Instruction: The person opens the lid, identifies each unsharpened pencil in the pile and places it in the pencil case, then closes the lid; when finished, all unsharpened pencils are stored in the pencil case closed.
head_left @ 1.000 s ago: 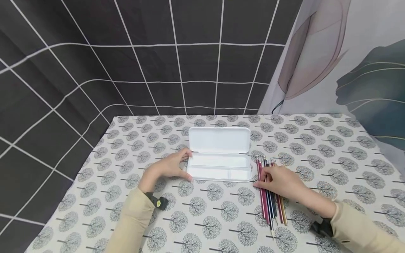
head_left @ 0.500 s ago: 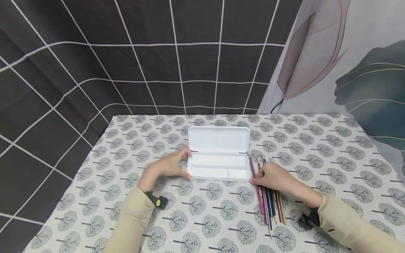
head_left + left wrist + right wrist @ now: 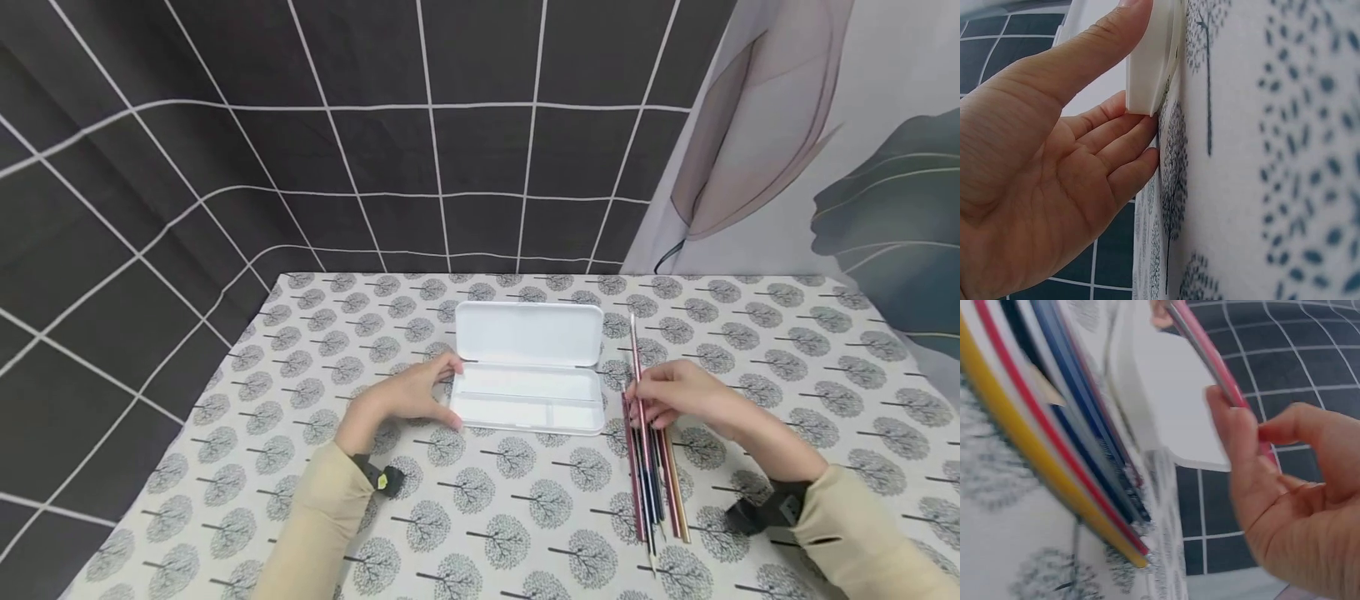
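Observation:
A white pencil case point(image 3: 528, 333) lies with its lid raised, its divided tray bare. My left hand point(image 3: 408, 393) holds the case's left end, thumb at the front corner and fingers at the back. In the left wrist view, thumb and fingers straddle the case's end wall point(image 3: 1149, 69). Right of the case, my right hand point(image 3: 693, 398) pinches a red pencil point(image 3: 635, 346) between thumb and fingers. The right wrist view shows this pencil point(image 3: 1207, 353) raised above the others. Under that hand lie several pencils point(image 3: 672, 492), dark blue, red and gold, side by side.
A white cloth point(image 3: 525, 533) printed with grey trees covers the table. Behind it hangs a dark curtain point(image 3: 480, 150) with a white grid. A pale leaf-patterned curtain point(image 3: 780, 167) hangs at the right.
My right hand first slid a red pencil left toward the case, and now has lifted it off the bunch, tilted upward. My left hand has stayed at the case.

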Demonstrator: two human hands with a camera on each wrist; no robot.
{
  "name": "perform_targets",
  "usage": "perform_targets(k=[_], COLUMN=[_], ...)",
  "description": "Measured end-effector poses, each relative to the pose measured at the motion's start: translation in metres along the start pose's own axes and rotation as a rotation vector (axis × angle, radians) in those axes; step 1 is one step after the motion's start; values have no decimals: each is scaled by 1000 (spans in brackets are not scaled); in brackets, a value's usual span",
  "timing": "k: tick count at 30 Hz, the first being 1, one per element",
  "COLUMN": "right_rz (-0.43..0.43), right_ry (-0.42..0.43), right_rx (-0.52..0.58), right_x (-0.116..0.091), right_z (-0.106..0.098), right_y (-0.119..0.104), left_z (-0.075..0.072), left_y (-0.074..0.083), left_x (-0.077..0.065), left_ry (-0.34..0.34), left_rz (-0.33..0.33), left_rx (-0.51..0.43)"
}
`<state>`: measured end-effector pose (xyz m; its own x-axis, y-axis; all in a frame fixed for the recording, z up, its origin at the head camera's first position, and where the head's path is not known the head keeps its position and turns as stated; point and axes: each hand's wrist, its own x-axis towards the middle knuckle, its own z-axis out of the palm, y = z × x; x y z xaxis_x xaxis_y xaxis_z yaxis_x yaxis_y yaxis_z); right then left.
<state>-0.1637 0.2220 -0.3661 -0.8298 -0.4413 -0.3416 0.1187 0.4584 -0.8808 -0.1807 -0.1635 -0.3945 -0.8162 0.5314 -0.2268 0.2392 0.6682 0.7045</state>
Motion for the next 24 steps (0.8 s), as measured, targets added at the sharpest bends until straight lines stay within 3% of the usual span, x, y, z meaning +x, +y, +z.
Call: perform_targets(k=[5,10,14,18,24], right_rz=[-208,-307,-364,-460,-519], right_ry=[121,211,211,219,219], right_rx=[9,-47,-153,-342,-445], right_x=[14,34,51,62,74], right_z=[-6,-1,6,16,26], right_y=[-8,-13,-16,-19,-25], left_z=[0,0,0,0,0], left_y=[2,0,-2,-3,-5], left_x=[0,1,3,6,3], left_ry=[-5,-1,2,-1,6], left_rz=[-7,-17,-4,4,1], left_rx=[-6,3,14,26,17])
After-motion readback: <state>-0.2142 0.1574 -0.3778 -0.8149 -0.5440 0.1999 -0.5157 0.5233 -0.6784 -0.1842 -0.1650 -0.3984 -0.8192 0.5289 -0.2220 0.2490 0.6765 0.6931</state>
